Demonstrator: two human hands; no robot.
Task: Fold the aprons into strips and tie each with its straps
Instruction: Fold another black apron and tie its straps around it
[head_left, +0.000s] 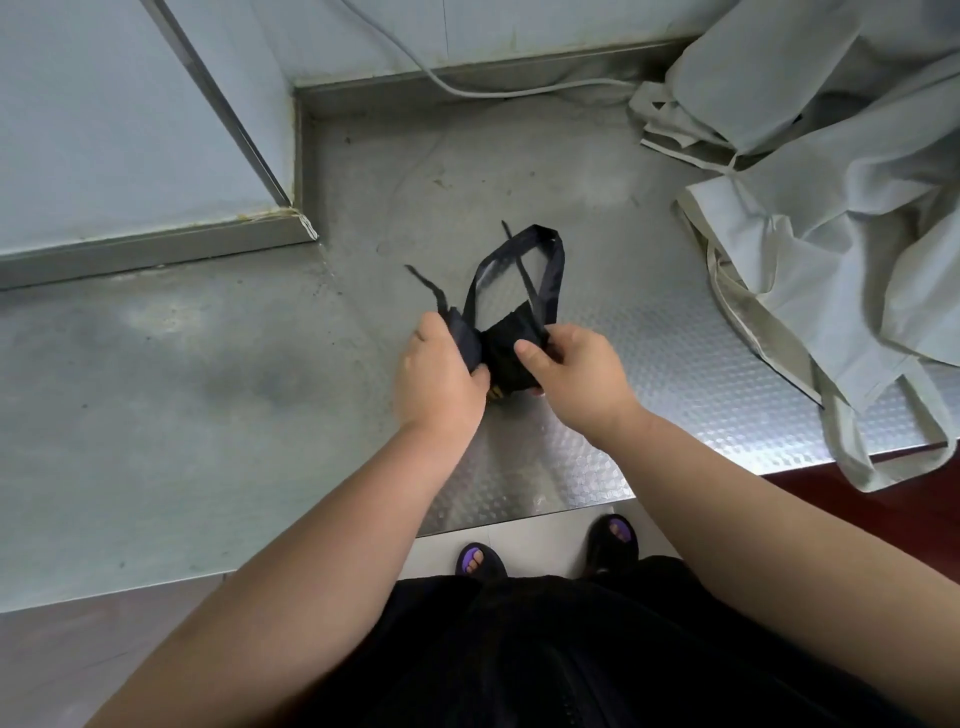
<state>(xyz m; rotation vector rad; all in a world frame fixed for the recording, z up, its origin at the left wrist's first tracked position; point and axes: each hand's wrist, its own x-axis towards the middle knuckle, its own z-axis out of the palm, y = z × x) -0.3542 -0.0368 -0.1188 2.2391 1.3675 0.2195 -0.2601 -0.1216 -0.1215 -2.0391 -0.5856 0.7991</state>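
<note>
Black clothing (519, 649) fills the bottom edge, with 2 bare forearms reaching forward out of it. Past it, 2 feet in dark sandals (480, 558) stand on a pale floor (540, 540), just under the front edge of the steel surface (208, 389).

Both hands meet over the middle of the surface. Left hand (436, 374): fingers curled round a flat dark strap (465, 338) at the left side of the apron, gripping it. Right hand (576, 369): thumb on top, fingers tucked under, pinching the apron's right side.

Apron (511, 358): black, folded down to 1 small tight bundle, held between the 2 hands, low over the surface (cannot tell if it touches). A small yellowish mark shows at its near edge. A wide loop (550, 260) of strap arches from the bundle away from the person. 2 thin strap ends (426, 283) poke out: 1 to the far left past the left hand, 1 by the loop's top left.

Right side: grey aprons (831, 208) in a crumpled heap, unfolded, with cream-edged straps; part of the heap hangs over the surface's front edge. A white cable (467, 88) runs down the back wall and along the rear rim to the heap. Far left, a raised ledge (156, 244) borders the surface, with a pale wall panel (104, 130) above it.
</note>
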